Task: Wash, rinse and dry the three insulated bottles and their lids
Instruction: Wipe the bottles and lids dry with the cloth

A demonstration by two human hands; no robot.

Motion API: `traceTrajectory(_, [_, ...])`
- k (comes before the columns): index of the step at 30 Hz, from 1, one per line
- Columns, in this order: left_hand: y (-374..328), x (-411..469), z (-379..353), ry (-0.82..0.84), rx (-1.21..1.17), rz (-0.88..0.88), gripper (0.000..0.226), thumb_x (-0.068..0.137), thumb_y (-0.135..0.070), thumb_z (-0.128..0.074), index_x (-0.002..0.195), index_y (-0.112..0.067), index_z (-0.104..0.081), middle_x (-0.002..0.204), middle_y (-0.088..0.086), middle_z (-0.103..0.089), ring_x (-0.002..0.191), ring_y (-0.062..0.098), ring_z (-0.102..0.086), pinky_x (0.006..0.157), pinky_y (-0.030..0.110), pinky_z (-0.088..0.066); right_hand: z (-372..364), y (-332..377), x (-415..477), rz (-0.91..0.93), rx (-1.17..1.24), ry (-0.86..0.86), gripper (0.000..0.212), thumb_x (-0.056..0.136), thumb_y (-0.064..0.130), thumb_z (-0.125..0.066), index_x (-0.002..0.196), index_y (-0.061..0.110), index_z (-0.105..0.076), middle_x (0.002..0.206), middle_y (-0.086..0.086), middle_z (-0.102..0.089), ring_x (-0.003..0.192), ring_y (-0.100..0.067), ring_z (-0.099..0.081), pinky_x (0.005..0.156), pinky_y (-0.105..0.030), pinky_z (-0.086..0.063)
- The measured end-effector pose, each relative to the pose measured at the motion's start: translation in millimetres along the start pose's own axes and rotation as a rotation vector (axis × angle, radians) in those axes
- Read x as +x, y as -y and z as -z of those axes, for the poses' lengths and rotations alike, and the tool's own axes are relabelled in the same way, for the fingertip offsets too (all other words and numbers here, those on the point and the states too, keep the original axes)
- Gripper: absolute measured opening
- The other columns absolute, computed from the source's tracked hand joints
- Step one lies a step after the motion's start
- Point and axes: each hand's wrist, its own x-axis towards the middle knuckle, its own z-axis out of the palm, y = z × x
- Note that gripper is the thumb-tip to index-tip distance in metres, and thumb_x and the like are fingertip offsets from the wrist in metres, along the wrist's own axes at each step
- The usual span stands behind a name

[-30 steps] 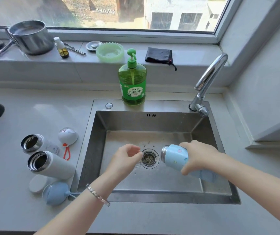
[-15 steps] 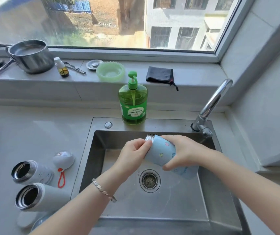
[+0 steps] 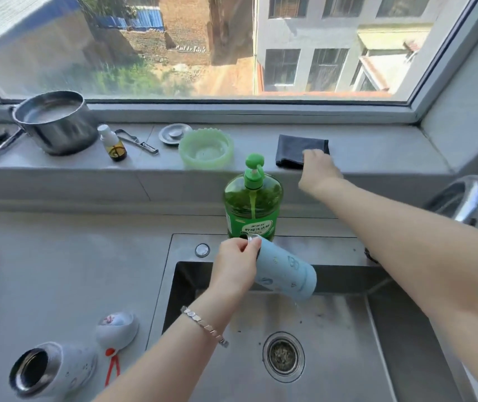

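Passed to the left hand (image 3: 236, 266), which gripped its mouth, the blue bottle (image 3: 285, 274) dripped over the sink (image 3: 405, 358); the right hand (image 3: 317, 172) reached the cloth (image 3: 292, 149) on the sill (image 3: 377, 152) — grasp unclear. Drying seemingly came next; a white bottle (image 3: 52, 369) and lid (image 3: 117, 329) waited.

The grey countertop (image 3: 72, 256) has a steel sink (image 3: 333, 250) set into it. Left of the sink, 1 white bottle (image 3: 55, 369) lies on its side with its mouth open, and 1 white lid (image 3: 117, 329) with a red strap lies just beside it. 1 green soap dispenser (image 3: 253, 210) stands upright at the sink's rear rim. The windowsill (image 3: 377, 152) carries, from left to right:

- 1 steel pot (image 3: 55, 123)
- 1 small bottle (image 3: 114, 143)
- 1 metal tool (image 3: 137, 142)
- 1 metal disc (image 3: 175, 134)
- 1 green dish (image 3: 206, 149)
- 1 dark cloth (image 3: 292, 150)
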Motion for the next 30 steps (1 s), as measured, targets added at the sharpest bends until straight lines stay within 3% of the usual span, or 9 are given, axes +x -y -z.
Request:
traceTrajectory(3, [8.2, 14.7, 2.2, -0.023, -0.043, 0.016, 0.037, 0.095, -0.032, -0.048, 0.070, -0.005, -0.052, 0.067, 0.004, -0.041, 0.059, 0.015, -0.034, 0.052, 0.027, -0.024, -10.7, -0.6, 34.2, 0.067, -0.186, 0.053, 0.068, 0.084, 0.001, -0.049, 0.144, 0.010, -0.018, 0.146, -0.011, -0.032, 0.139, -0.026, -0.021, 0.108, -0.041, -0.026])
traceTrajectory(10, [42.3, 21.8, 3.3, -0.154, -0.174, 0.126, 0.039, 0.093, -0.028, -0.052, 0.063, -0.003, -0.053, 0.060, 0.003, -0.045, 0.061, 0.017, -0.039, 0.058, 0.029, -0.033, -30.4, -4.4, 33.7, 0.158, -0.374, -0.169, 0.033, 0.083, -0.002, -0.052, 0.115, 0.002, -0.045, 0.118, -0.018, -0.054, 0.110, -0.033, -0.049, 0.089, -0.036, -0.038])
traceTrajectory(15, [59.9, 1.6, 9.9, -0.170, -0.206, 0.170, 0.041, 0.093, -0.027, -0.052, 0.066, 0.003, -0.057, 0.061, 0.004, -0.044, 0.063, 0.019, -0.037, 0.059, 0.030, -0.027, -45.1, 3.0, -27.7, -0.278, 0.525, -0.224, 0.019, 0.092, 0.021, -0.044, 0.101, 0.007, -0.054, 0.109, -0.017, -0.056, 0.092, -0.032, -0.054, 0.072, -0.034, -0.040])
traceTrajectory(20, [64.5, -43.6, 16.9, -0.146, -0.176, 0.161, 0.042, 0.091, -0.028, -0.054, 0.057, -0.013, -0.035, 0.059, 0.004, -0.027, 0.063, 0.019, -0.027, 0.063, 0.032, -0.022, -46.1, -9.4, -155.0, -0.431, 1.183, -0.143, 0.021, 0.090, 0.011, -0.044, 0.069, 0.014, -0.040, 0.082, -0.007, -0.043, 0.060, -0.015, -0.039, 0.051, -0.026, -0.029])
traceTrajectory(22, [65.3, -67.5, 17.1, -0.129, -0.187, 0.168, 0.040, 0.091, -0.029, -0.055, 0.057, -0.013, -0.041, 0.058, 0.002, -0.029, 0.064, 0.019, -0.030, 0.064, 0.032, -0.026, -36.4, -20.1, -208.6, -0.319, 1.253, -0.179, 0.007, 0.092, 0.013, -0.047, 0.096, 0.015, -0.052, 0.100, -0.005, -0.052, 0.080, -0.012, -0.050, 0.062, -0.019, -0.039])
traceTrajectory(23, [64.4, -80.1, 15.9, -0.119, -0.202, 0.168, 0.041, 0.091, -0.030, -0.056, 0.056, -0.014, -0.041, 0.057, 0.001, -0.029, 0.064, 0.019, -0.031, 0.065, 0.032, -0.028, -33.0, -23.2, -232.1, -0.208, 1.232, -0.191, 0.022, 0.093, 0.015, -0.048, 0.114, 0.021, -0.051, 0.115, -0.001, -0.051, 0.097, -0.010, -0.051, 0.075, -0.014, -0.042])
traceTrajectory(26, [54.6, -118.4, 8.2, -0.089, -0.268, 0.173, 0.042, 0.091, -0.027, -0.058, 0.055, -0.012, -0.042, 0.056, 0.004, -0.029, 0.064, 0.019, -0.033, 0.064, 0.032, -0.036, -44.0, -31.3, -288.6, 0.345, 0.864, -0.105, 0.054, 0.088, 0.036, -0.046, 0.139, 0.034, -0.027, 0.150, 0.005, -0.026, 0.138, -0.006, -0.020, 0.112, -0.018, -0.019])
traceTrajectory(28, [47.1, -141.5, 3.6, -0.063, -0.344, 0.170, 0.036, 0.092, -0.025, -0.057, 0.063, -0.004, -0.053, 0.058, 0.007, -0.034, 0.063, 0.020, -0.037, 0.059, 0.029, -0.040, -61.5, -37.9, -318.7, 0.546, 0.592, 0.088, 0.071, 0.083, 0.064, -0.036, 0.143, 0.031, -0.019, 0.155, 0.008, -0.005, 0.143, -0.006, 0.003, 0.117, -0.030, -0.001])
traceTrajectory(30, [41.6, -162.3, 1.6, -0.045, -0.388, 0.158, 0.038, 0.092, -0.025, -0.056, 0.068, 0.005, -0.059, 0.062, 0.010, -0.035, 0.061, 0.021, -0.036, 0.053, 0.026, -0.035, -69.5, -47.0, -338.2, 0.622, 0.530, 0.096, 0.078, 0.081, 0.076, -0.025, 0.144, 0.029, -0.028, 0.153, 0.008, -0.012, 0.143, -0.008, -0.002, 0.115, -0.032, 0.000])
